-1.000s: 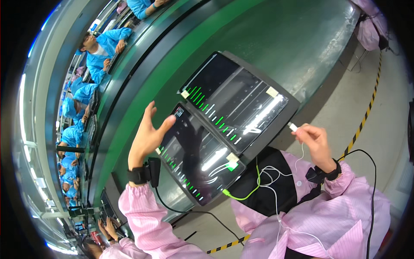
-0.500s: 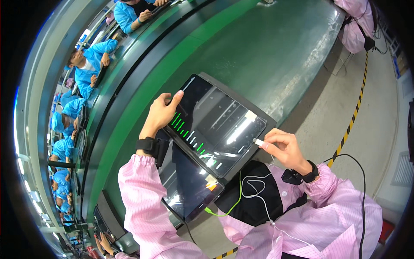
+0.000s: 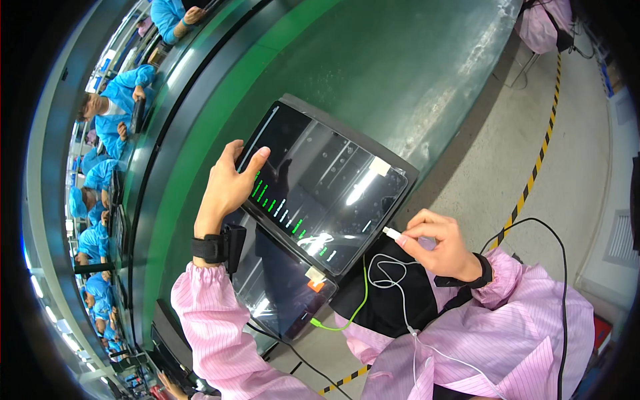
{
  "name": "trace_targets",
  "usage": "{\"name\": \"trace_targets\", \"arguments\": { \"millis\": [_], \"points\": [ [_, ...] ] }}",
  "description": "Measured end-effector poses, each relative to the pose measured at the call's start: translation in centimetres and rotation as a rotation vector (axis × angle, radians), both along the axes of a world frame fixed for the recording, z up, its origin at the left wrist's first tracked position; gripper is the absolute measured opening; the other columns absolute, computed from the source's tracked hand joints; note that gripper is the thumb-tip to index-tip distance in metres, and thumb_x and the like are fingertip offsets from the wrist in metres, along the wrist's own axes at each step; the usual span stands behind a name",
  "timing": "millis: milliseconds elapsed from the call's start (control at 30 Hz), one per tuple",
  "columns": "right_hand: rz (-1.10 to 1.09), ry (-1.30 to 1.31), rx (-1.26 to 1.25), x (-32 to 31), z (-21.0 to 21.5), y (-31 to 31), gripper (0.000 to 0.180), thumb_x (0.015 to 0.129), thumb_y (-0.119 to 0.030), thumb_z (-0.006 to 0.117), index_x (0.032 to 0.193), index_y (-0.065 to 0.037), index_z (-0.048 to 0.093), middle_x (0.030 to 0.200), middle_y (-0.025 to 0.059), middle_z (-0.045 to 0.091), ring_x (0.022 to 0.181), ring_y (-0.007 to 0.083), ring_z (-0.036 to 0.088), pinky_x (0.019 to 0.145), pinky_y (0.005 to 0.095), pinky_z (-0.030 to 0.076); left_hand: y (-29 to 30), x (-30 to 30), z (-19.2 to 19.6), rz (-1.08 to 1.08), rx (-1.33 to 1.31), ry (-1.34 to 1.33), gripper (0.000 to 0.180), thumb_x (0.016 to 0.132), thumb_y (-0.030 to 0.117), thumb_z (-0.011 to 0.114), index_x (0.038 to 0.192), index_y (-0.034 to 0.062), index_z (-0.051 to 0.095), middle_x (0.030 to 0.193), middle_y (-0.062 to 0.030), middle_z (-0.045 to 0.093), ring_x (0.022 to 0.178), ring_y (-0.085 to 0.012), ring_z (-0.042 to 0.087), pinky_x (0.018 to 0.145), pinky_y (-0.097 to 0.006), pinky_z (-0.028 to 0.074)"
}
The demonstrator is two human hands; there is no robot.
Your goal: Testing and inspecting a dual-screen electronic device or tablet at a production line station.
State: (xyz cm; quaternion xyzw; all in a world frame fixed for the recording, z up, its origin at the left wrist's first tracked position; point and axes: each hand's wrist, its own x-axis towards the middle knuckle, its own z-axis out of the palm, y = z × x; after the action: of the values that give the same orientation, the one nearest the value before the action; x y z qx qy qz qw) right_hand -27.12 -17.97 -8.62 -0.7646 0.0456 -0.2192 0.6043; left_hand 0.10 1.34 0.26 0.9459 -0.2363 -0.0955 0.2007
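**Two tablets, two cables, one plug in my fingers**

Tablets: two. The upper tablet (image 3: 333, 190) lies slantwise in front of me, a dark grey base (image 3: 407, 170) showing along its far and right edges. The lower tablet (image 3: 287, 277) sits nearer to me and to the left, partly covered by my left arm and the upper one. The green bench top (image 3: 373, 73) spreads beyond both.

Hands: two. My left hand (image 3: 227, 187) is at the upper tablet's left edge, loosely open, thumb spread from the fingers and over the screen; nothing gripped that I can see, contact with the edge uncertain. My right hand (image 3: 443, 247) is closed to a pinch, thumb and forefinger on a white plug (image 3: 393, 233), its tip just beside the upper tablet's lower right edge, apart from it.

Cables at the tablets: one white cable (image 3: 402, 300), looped over my lap; one green cable (image 3: 353, 319), its end near the lower tablet. Wristbands: two, black, one per arm.

Labels: one pale square sticker (image 3: 380, 165) on the upper tablet; one pale sticker (image 3: 315, 274) on the lower, beside an orange patch (image 3: 316, 286). Writing: green and white lines on the upper screen, too small to make out.

Co-workers in blue: at least four, far left.
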Motion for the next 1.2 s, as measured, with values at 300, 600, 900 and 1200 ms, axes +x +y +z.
{"name": "trace_targets", "arguments": {
  "millis": [300, 600, 900, 1200],
  "points": [
    [0.029, 0.011, 0.027, 0.5, -0.2, 0.5, 0.005, 0.075, -0.003, 0.07, 0.076, 0.0, 0.067, 0.071, 0.0051, 0.059, 0.057, 0.0086, 0.056, 0.049, 0.0216, 0.042, -0.1, -0.2, -0.1, -0.001, 0.035, -0.009, 0.078, 0.081, 0.054, 0.059, 0.126, -0.0076, 0.043, 0.123, -0.0284, 0.049, 0.119, -0.0371, 0.047, 0.099, -0.039, 0.037],
    [-0.014, 0.0, 0.036, 0.6, -0.6, 1.5, 0.005, 0.076, -0.003, 0.069, 0.076, 0.001, 0.066, 0.07, 0.0052, 0.058, 0.056, 0.0091, 0.055, 0.05, 0.0226, 0.042, -0.2, -0.6, 0.3, -0.018, 0.061, -0.029, 0.081, 0.08, 0.055, 0.059, 0.126, -0.0087, 0.041, 0.124, -0.0293, 0.048, 0.12, -0.0376, 0.045, 0.1, -0.04, 0.036],
    [0.018, 0.071, 0.135, 0.6, -0.5, 2.4, 0.009, 0.082, -0.005, 0.064, 0.081, 0.004, 0.064, 0.069, 0.0063, 0.06, 0.055, 0.0083, 0.054, 0.049, 0.0228, 0.041, -0.2, -0.6, 0.0, -0.036, 0.057, -0.039, 0.081, 0.08, 0.056, 0.059, 0.127, -0.0071, 0.041, 0.124, -0.0302, 0.048, 0.119, -0.0388, 0.046, 0.098, -0.041, 0.038],
    [0.125, 0.246, 0.348, 0.7, -0.1, 1.8, 0.01, 0.084, -0.004, 0.062, 0.082, 0.005, 0.065, 0.069, 0.0066, 0.06, 0.055, 0.0042, 0.048, 0.046, 0.0211, 0.036, -1.0, -1.7, 0.9, 0.002, 0.093, 0.024, 0.082, 0.078, 0.052, 0.064, 0.134, -0.0012, 0.035, 0.126, -0.0299, 0.047, 0.12, -0.0367, 0.046, 0.098, -0.04, 0.037]
  ]
}}
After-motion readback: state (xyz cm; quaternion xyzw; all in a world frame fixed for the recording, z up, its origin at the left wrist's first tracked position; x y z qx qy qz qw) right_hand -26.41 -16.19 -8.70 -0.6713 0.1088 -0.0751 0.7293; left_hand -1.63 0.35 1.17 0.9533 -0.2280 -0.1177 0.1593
